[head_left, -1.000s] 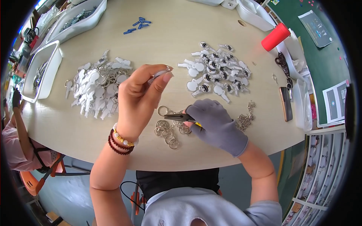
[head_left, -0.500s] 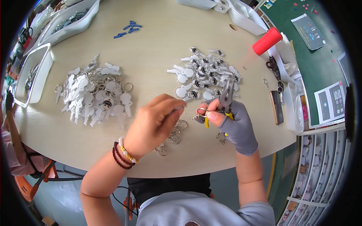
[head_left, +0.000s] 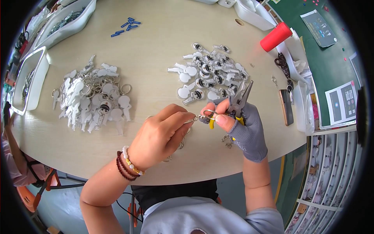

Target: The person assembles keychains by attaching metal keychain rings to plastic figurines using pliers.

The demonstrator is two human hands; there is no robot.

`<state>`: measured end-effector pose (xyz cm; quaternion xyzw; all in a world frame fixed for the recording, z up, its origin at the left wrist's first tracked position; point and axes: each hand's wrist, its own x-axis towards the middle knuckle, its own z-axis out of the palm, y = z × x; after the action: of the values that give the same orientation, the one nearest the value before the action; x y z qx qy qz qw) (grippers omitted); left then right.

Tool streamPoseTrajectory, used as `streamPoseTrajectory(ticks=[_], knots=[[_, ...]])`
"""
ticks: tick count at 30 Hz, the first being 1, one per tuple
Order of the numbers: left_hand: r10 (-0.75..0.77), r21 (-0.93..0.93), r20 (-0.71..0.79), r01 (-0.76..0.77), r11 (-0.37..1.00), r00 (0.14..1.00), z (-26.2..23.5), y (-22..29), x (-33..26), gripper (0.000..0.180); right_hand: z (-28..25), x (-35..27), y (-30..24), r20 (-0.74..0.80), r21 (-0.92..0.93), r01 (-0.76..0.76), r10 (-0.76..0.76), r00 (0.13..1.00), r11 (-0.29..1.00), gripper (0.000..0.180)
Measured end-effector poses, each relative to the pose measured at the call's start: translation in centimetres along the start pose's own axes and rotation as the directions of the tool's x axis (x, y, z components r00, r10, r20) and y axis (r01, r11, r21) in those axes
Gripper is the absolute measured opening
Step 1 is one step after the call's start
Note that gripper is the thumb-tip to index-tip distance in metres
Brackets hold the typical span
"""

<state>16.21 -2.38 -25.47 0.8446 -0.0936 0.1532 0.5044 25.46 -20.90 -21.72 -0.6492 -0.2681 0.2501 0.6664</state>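
Observation:
My left hand, bare with beaded bracelets at the wrist, pinches a small silvery piece at the free end of a short metal chain. The fingers hide most of that piece. The chain hangs from a key ring, gripped between thumb and fingertips of my right hand, which wears a grey fingerless glove. That same hand also holds pliers with yellow handles, their jaws parted and pointing away from me. Beyond it lies a pile of flat clear figure charms. Loose key rings lie partly hidden beside my left hand.
Charms with key rings are heaped at the left. Small blue rods lie farther back. White trays line the left edge. At right are a red cylinder, a phone and a small heap of metal fittings.
My left hand has moved right and closed in on the chain, bringing its small piece to the chain's end. The plier jaws now show more clearly parted.

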Motion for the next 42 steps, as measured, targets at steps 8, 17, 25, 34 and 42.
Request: streamPoseTrajectory(ticks=[8,17,25,34,42], knots=[[0.027,-0.014,-0.059,-0.028,0.999,0.998,-0.3,-0.3,0.0,0.019,0.2,-0.3,-0.7,0.015,-0.052,-0.045,0.046,0.999,0.998,0.003],[0.220,0.189,-0.227,-0.179,0.965,0.949,-1.3,0.5,0.3,0.035,-0.6,0.2,0.4,0.172,0.728,-0.229,0.152,0.973,0.646,0.051],[0.364,0.295,-0.323,-0.273,0.916,0.874,-1.7,0.4,0.6,0.035,1.6,-0.6,0.9,0.105,-0.690,0.271,-0.278,0.955,0.671,0.042],[0.465,0.490,-0.341,-0.267,0.829,0.817,-1.9,0.6,0.9,0.030,3.1,-0.6,0.5,0.158,-0.804,0.321,-0.340,0.927,0.500,0.039],[0.458,0.528,-0.328,-0.242,0.814,0.826,-1.5,0.7,0.9,0.030,3.1,-0.9,1.0,0.151,-0.809,0.263,-0.247,0.957,0.526,0.033]])
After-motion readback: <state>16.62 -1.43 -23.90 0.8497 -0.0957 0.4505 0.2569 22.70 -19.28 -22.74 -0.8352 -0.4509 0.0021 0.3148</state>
